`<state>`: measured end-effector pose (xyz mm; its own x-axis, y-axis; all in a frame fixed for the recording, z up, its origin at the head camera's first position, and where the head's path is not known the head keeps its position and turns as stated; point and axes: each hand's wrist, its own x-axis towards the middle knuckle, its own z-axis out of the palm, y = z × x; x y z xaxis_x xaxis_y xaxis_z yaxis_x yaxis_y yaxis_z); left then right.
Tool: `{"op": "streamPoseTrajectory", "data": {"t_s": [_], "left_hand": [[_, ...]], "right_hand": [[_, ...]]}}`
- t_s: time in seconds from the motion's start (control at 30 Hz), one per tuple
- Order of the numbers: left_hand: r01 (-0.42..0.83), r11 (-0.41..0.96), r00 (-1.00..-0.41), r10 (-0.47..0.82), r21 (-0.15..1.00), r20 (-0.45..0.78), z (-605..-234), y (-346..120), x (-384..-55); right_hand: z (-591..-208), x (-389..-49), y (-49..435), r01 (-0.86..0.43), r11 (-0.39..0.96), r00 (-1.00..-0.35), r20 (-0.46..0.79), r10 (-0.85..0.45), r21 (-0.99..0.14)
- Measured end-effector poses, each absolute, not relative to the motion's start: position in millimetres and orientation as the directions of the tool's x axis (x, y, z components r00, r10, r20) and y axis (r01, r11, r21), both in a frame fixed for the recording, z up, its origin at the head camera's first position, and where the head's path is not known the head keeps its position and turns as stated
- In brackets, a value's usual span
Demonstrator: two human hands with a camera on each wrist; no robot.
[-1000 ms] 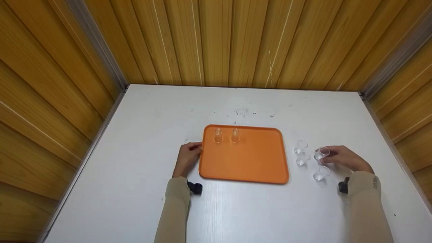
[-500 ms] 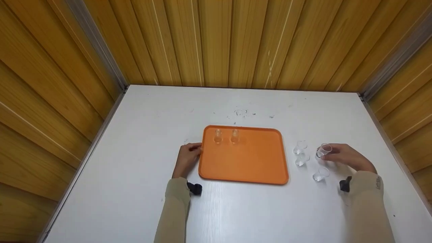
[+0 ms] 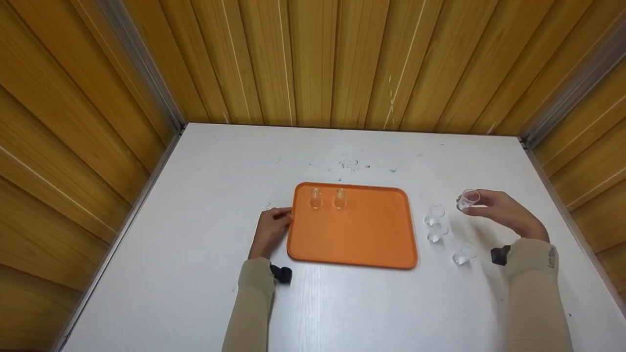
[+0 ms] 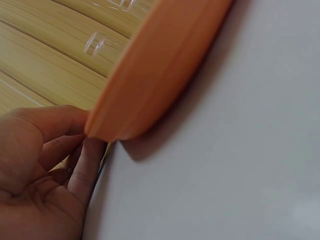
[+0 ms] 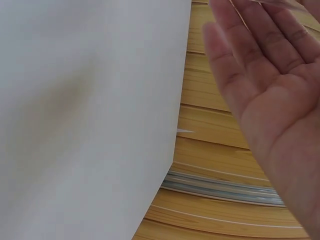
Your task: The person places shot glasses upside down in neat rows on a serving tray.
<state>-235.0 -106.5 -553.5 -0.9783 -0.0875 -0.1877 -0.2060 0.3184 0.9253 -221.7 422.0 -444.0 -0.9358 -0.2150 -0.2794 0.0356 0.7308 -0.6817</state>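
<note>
An orange tray (image 3: 352,230) lies on the white table, and my left hand (image 3: 272,229) pinches its left rim. In the left wrist view, the thumb and forefinger of that hand (image 4: 50,155) meet at the edge of the tray (image 4: 150,75). My right hand (image 3: 503,211) holds a clear shot glass (image 3: 468,199) between thumb and fingers, raised over the table. Only a sliver of that glass (image 5: 285,4) shows in the right wrist view, beside the fingers (image 5: 260,40). Two clear glasses, a left one (image 3: 315,199) and a right one (image 3: 339,199), stand near the tray's far left corner.
Right of the tray stand three more clear glasses: a far one (image 3: 434,215), one touching or close to it (image 3: 436,233), and a nearer one (image 3: 463,254). Wood-patterned panels (image 3: 313,63) wall the white table (image 3: 234,166) at the back and sides.
My right hand has lifted its glass from among the others and carried it up and away toward the back. The left hand has stayed at the tray's rim.
</note>
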Motion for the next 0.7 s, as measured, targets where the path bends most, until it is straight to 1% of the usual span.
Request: {"op": "streamPoseTrajectory", "data": {"t_s": [0.2, 0.43, 0.7], "left_hand": [[-0.201, 0.301, -0.979, -0.083, 0.932, -0.185, -551.9, -106.0, -233.4], [-0.205, 0.303, -0.978, -0.099, 0.931, -0.183, -552.1, -104.6, -232.8], [-0.197, 0.302, -0.980, -0.099, 0.933, -0.175, -551.6, -105.2, -232.4]], "right_hand": [[-435.8, -224.7, 410.1, 0.005, 0.740, -0.942, -0.251, -0.223, -0.673], [-431.5, -229.8, 397.5, -0.045, 0.704, -0.937, -0.214, -0.275, -0.709], [-428.7, -236.6, 381.5, -0.048, 0.703, -0.934, -0.218, -0.283, -0.710]]}}
